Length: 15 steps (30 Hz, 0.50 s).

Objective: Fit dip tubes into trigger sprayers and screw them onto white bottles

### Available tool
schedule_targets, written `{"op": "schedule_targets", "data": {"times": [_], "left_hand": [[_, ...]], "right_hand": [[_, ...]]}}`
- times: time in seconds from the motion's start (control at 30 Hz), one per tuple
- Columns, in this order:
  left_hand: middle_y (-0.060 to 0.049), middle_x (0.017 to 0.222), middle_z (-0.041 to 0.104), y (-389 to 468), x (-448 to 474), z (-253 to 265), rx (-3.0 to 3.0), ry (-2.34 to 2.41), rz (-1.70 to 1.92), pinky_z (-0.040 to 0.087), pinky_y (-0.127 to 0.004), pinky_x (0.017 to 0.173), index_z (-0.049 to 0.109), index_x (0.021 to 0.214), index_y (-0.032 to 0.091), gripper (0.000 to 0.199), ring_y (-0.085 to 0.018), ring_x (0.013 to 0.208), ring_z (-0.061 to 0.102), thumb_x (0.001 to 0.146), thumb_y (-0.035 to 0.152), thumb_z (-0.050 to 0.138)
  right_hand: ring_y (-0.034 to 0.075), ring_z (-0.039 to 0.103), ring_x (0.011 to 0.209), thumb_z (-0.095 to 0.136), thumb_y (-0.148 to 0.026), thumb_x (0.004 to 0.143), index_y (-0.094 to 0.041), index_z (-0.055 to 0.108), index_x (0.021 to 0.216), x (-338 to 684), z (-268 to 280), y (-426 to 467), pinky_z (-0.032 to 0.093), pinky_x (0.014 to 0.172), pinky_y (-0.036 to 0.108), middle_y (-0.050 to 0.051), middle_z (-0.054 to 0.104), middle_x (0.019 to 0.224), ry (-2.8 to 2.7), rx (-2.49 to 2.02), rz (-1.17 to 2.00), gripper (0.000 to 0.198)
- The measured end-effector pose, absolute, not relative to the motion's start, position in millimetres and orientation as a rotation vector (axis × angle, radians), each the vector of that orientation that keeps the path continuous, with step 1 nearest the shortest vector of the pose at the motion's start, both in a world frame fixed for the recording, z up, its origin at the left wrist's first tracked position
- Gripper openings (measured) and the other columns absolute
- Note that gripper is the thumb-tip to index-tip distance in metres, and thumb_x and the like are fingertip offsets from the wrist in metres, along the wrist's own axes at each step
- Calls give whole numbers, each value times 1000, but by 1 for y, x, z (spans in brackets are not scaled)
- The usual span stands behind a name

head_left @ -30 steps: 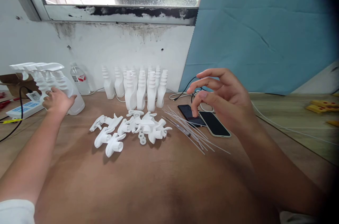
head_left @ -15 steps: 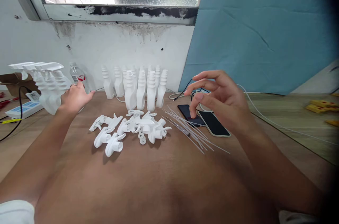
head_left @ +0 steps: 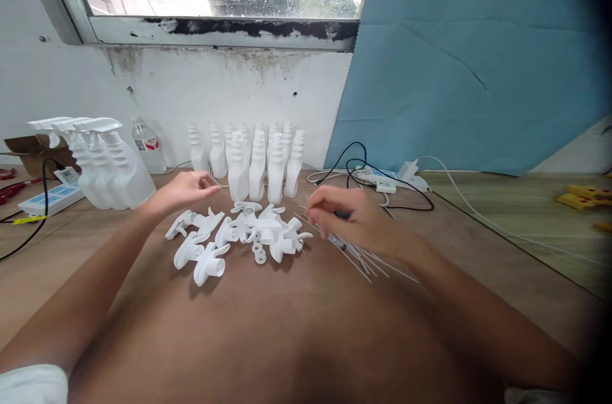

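My left hand (head_left: 190, 189) hovers above the table with its fingers stretched forward, empty, between the standing bottles and the sprayer heads. Several white trigger sprayer heads (head_left: 209, 265) lie in a loose pile at the middle, with small white washers (head_left: 259, 257) beside them. My right hand (head_left: 351, 216) is over the thin white tubes (head_left: 366, 260), fingers curved and apart, nothing visible in them. That hand covers most of the phones beneath it. Behind the pile stand several white bottles (head_left: 238, 171) without heads.
White spray bottles (head_left: 117, 165) with heads fitted stand together at the left. Behind them are a clear plastic bottle (head_left: 149, 146), a cardboard box (head_left: 41, 152) and a power strip (head_left: 50, 198). Black and white cables (head_left: 415, 205) run along the back right, near a yellow object (head_left: 581, 195).
My left hand has moved right, away from the assembled spray bottles. My right hand has come down and left toward the tubes, its fingers curling more. The view has shifted slightly.
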<state>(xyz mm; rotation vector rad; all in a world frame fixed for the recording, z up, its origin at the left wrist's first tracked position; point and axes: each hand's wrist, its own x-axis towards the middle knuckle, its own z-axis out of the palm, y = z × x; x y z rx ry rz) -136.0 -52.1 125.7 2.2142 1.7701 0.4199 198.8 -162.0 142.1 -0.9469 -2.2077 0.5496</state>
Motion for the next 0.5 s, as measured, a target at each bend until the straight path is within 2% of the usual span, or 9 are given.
{"op": "schedule_targets", "data": {"times": [0.07,0.1,0.17,0.27,0.37,0.5], "left_hand": [[-9,100,69,-60,-115,112,2340,1543,433,50,-31,74,63,102,18,45,-23,85,65,86,57,48],[-10,104,67,-64,-104,105,2451,1412,457,50,-33,77,62,106,17,42,-24,88,64,88,52,48],[-13,123,60,-72,-86,88,2697,1103,506,46,-38,93,56,121,17,40,-26,108,59,87,37,51],[-13,133,53,-81,-68,68,2855,825,464,39,-41,104,45,136,19,58,-28,125,48,79,18,55],[-12,125,58,-85,-60,55,2868,795,419,41,-42,102,44,137,21,63,-29,121,49,75,13,55],[-11,112,63,-84,-57,45,2856,838,508,44,-41,98,51,130,18,54,-28,111,54,76,9,53]], "right_hand": [[8,53,57,53,-18,88,-18,60,85,185,119,-159,37,54,19,-2,61,68,-2361,-926,397,8],[7,50,55,52,-15,87,-18,60,84,178,105,-159,35,54,19,-2,60,66,-2407,-910,334,9],[8,48,54,51,-13,85,-19,58,79,163,76,-163,32,54,20,-3,58,63,-2481,-897,243,11],[12,52,62,45,-16,90,-17,58,83,147,40,-172,32,56,24,2,62,74,-2559,-862,22,15],[16,54,69,42,-16,91,-15,59,99,140,22,-178,32,56,27,7,63,85,-2639,-907,-134,19],[20,58,80,40,-21,94,-12,48,129,137,17,-179,36,59,30,10,63,97,-2627,-1050,-109,37]]}}
